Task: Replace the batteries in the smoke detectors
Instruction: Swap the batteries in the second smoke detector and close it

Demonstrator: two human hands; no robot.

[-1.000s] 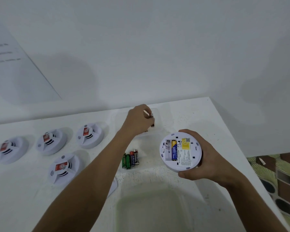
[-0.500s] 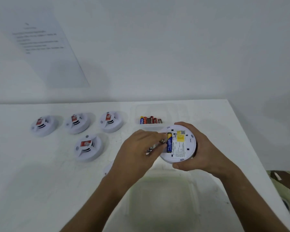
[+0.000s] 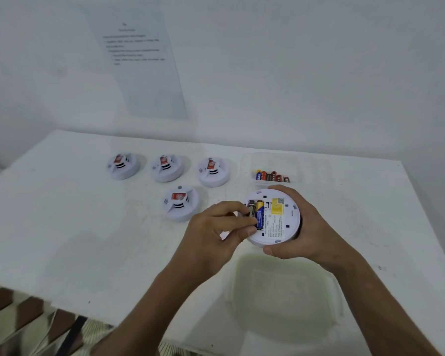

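Head view, white table [image 3: 62, 227], white wall [image 3: 293, 73], left hand [image 3: 216, 235] pinching battery [image 3: 251, 209], right hand [image 3: 301, 232] gripping detector [image 3: 275, 219]

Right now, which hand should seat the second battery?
Left. The left hand already pinches the dark battery at the open compartment beside the blue battery; the right hand is busy gripping the smoke detector.

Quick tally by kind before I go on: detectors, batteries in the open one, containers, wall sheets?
Detectors: 5, four on the table, one in the right hand
Batteries in it: 2, left hand on one
Containers: 2
Wall sheets: 1
Total: 10
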